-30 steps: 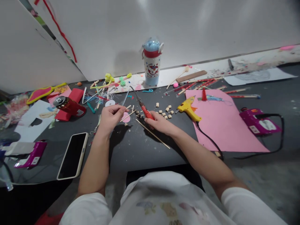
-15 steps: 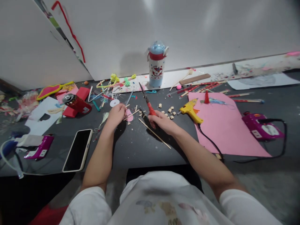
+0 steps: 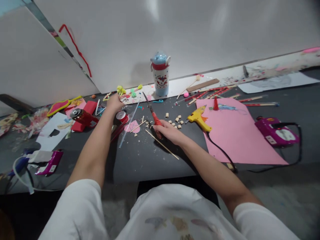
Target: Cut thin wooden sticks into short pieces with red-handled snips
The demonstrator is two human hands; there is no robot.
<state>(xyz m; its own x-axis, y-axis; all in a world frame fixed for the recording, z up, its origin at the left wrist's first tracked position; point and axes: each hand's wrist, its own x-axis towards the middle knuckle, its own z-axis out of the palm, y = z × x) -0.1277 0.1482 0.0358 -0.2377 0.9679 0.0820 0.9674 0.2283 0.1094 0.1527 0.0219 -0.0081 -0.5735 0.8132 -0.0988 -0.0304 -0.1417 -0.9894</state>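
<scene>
My right hand (image 3: 166,130) is wrapped round the red handles of a pair of scissors (image 3: 153,115), whose dark blades point up and away. Below it a thin wooden stick (image 3: 162,144) lies on the dark table. My left hand (image 3: 115,102) reaches to the craft bits at the back left; its fingers are mostly hidden and blurred. Near its wrist stands a red and white spool (image 3: 122,116). A clear strip (image 3: 128,126) lies beside a pink paper piece (image 3: 132,126) with a stick across it. Several short cut wood pieces (image 3: 176,120) are scattered right of the scissors.
A blue-lidded bottle (image 3: 161,75) stands by the wall. To the right are a yellow glue gun (image 3: 199,118), pink paper (image 3: 240,143) and a purple box with a cord (image 3: 276,133). A red can (image 3: 83,117) and white paper (image 3: 53,121) lie left.
My left hand has left the stick over the pink paper and moved up and left to the back. The right hand keeps the scissors. The view has shifted slightly.
</scene>
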